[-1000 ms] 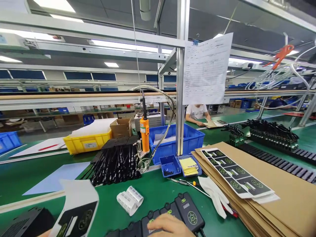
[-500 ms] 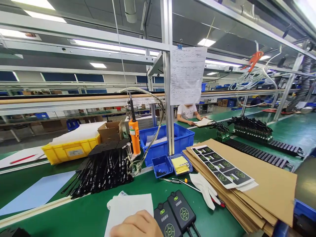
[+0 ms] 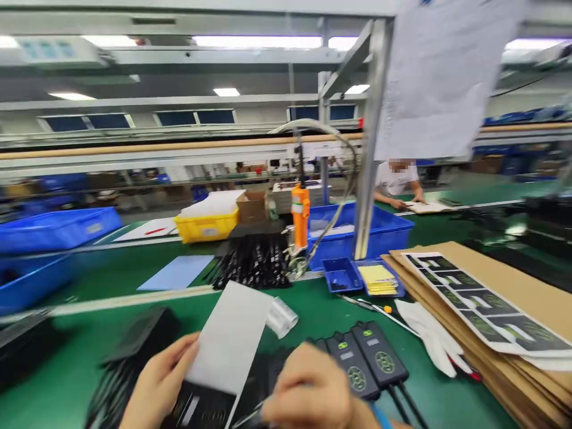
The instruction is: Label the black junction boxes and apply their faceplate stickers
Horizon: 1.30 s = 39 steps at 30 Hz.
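My left hand [image 3: 163, 378] pinches the left edge of a white sheet [image 3: 235, 339], which tilts up over the bench. My right hand [image 3: 310, 384] is closed and blurred, just right of the sheet. A thin metallic piece [image 3: 248, 415] shows beside its fingers; whether the hand grips it I cannot tell. Below the sheet lies a dark panel with printed markings [image 3: 196, 411], partly hidden. Several black control boxes with green symbols [image 3: 355, 363] lie side by side right of my right hand. A clear roll [image 3: 281, 317] rests behind the sheet.
Black cabled parts [image 3: 252, 256] are piled behind, near an orange hanging screwdriver [image 3: 300, 217]. A small blue tray [image 3: 342, 274], yellow slips [image 3: 378, 280], a white glove [image 3: 429, 336] and stacked cardboard [image 3: 447, 262] stand right. Blue bins [image 3: 58, 229] are left. A person [image 3: 397, 182] sits beyond.
My view has swung left and down, so the bench appears shifted right. Both hands now show instead of one. The white sheet, lower before, is now tilted up in my left hand.
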Each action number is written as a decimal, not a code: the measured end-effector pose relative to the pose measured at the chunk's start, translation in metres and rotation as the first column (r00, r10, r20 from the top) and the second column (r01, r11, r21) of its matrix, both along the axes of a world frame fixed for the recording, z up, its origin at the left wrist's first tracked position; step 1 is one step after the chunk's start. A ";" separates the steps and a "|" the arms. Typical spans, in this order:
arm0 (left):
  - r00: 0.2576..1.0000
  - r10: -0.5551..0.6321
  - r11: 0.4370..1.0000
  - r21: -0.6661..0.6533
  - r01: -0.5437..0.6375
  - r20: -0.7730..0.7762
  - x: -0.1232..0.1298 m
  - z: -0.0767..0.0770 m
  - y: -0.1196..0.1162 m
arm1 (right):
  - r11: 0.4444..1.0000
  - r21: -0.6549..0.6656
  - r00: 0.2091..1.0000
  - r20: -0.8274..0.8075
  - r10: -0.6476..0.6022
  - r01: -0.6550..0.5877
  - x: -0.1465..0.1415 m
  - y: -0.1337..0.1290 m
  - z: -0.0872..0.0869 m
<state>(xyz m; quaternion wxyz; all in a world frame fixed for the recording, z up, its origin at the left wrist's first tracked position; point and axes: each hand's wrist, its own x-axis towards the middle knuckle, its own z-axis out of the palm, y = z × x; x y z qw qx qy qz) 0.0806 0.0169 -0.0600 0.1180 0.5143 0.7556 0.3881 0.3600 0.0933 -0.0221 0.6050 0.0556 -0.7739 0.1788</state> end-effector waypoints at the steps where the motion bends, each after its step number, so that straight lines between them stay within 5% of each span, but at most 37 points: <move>1: 0.998 0.035 0.998 -0.040 -0.038 -0.052 -0.012 -0.001 0.000 | 0.987 -0.163 0.995 0.095 0.005 0.011 0.003 0.007 0.003; 3: 0.976 0.130 0.987 -0.074 -0.145 -0.173 -0.031 -0.008 -0.001 | 0.894 -0.440 0.988 0.152 -0.015 0.082 0.004 0.024 0.002; 7: 0.934 0.219 0.969 -0.052 -0.242 -0.281 -0.021 -0.036 -0.015 | 0.586 -0.774 0.943 0.329 0.046 0.241 -0.008 0.058 -0.029; 11: 0.944 -0.064 0.996 -0.076 0.042 -0.323 0.040 -0.061 -0.044 | 0.344 -0.886 0.869 0.412 0.275 0.311 -0.019 0.072 -0.068; 14: 0.843 -0.290 0.956 -0.094 0.278 -0.453 0.080 -0.077 -0.063 | 0.255 -0.899 0.826 0.431 0.365 0.356 -0.021 0.073 -0.086; 17: 0.760 -0.335 0.934 -0.094 0.344 -0.557 0.099 -0.092 -0.072 | 0.221 -0.894 0.803 0.448 0.394 0.391 -0.019 0.073 -0.095; 21: 0.748 -0.304 0.939 -0.054 0.339 -0.590 0.106 -0.102 -0.077 | 0.223 -0.884 0.781 0.468 0.413 0.411 -0.015 0.072 -0.103; 28: 0.783 -0.288 0.941 -0.009 0.340 -0.551 0.113 -0.093 -0.082 | 0.298 -0.841 0.747 0.539 0.388 0.452 -0.013 0.067 -0.098; 39: 0.716 -0.298 0.945 -0.086 0.317 -0.631 0.117 -0.079 -0.075 | 0.375 -0.812 0.739 0.571 0.356 0.447 -0.013 0.066 -0.099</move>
